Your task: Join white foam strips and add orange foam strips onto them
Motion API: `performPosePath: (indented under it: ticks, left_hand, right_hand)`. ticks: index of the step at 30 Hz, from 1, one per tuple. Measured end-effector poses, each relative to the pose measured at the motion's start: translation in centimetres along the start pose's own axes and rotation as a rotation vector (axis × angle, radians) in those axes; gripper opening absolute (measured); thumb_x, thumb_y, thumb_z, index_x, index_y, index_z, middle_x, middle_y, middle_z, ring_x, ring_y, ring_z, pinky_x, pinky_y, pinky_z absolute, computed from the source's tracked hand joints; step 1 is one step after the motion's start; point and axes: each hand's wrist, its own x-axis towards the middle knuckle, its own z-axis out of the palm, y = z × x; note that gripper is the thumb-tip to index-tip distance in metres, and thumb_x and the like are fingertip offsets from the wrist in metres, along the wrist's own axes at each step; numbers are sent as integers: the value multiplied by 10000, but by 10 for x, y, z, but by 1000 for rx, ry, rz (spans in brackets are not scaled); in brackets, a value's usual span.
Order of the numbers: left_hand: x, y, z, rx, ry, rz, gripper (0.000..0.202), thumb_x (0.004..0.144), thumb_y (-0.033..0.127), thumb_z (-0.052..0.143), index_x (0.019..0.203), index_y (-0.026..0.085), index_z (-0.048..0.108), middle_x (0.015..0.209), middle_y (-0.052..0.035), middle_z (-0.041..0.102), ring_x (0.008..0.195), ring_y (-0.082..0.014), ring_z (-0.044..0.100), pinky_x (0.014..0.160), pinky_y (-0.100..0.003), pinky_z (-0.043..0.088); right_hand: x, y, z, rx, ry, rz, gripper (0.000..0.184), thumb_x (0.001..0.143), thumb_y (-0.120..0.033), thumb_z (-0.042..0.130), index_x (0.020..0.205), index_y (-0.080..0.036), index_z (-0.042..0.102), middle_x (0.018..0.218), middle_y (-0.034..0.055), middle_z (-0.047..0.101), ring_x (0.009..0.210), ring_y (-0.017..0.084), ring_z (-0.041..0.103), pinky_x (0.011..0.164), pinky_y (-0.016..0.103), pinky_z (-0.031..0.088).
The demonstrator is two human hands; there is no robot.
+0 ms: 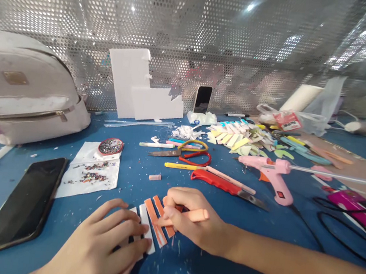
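My right hand [196,227] is closed around an orange marker [197,215], its tip resting on a row of small strips. Several of these are coloured orange [153,218], with some white showing on one near its lower end. Beside them, to the left, lie white strips [144,214]. Across the white ones rests my left hand [99,242], fingers stretched out and slightly apart, fingertips touching the strips. Its palm and fingers partly cover them. A small pink marker cap [155,177] lies on the blue table just beyond the strips.
Ahead lie scissors [181,153], a yellow pen [182,166] and a red-handled cutter [215,182]. A pink glue gun [274,172] with a cord stands right, near heaped paper strips [236,137]. Left are a phone [23,206], glitter on paper [93,172] and a backpack [28,91].
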Motion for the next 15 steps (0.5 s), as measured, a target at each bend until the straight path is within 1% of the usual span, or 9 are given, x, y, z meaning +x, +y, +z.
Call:
performPosePath:
  ticks: [2,5,10,13,15]
  left_hand:
    - [0,0,1,-9,-3,0,332,855,59,442,1060,208,656,1042,3,701,1018,-141,615,1040,-361,416]
    - [-1,0,2,-9,-9,-1,335,857,56,436,1066,203,653,1042,-3,699,1021,-144,612,1033,-367,422]
    - [0,-1,1,-15,-9,3,323,860,61,438,1057,202,652,1029,-10,698,1013,-156,612,1025,-382,428]
    - [0,0,1,-17,-1,3,319,862,61,437,1050,203,652,1030,-6,696,1010,-146,616,1026,-371,430]
    - [0,0,2,-14,3,-1,316,864,60,437,1043,207,652,1023,-3,697,1009,-145,617,1023,-365,433]
  right_hand:
    - [0,1,0,4,-1,-7,330,939,-290,460,641,-197,354,627,-42,404,558,99,387,532,237,302]
    - [-1,1,0,-2,23,5,280,925,-297,501,682,-194,410,650,-44,428,569,99,387,540,234,309]
    - [-1,0,0,3,10,-10,332,944,-291,461,637,-194,378,620,-43,405,566,102,382,538,243,301]
    - [0,-1,1,19,30,26,277,926,-312,512,690,-191,430,654,-43,436,576,100,395,541,234,315]
    - [0,-1,1,19,16,35,290,925,-317,520,682,-192,424,648,-45,432,572,99,390,535,233,309]
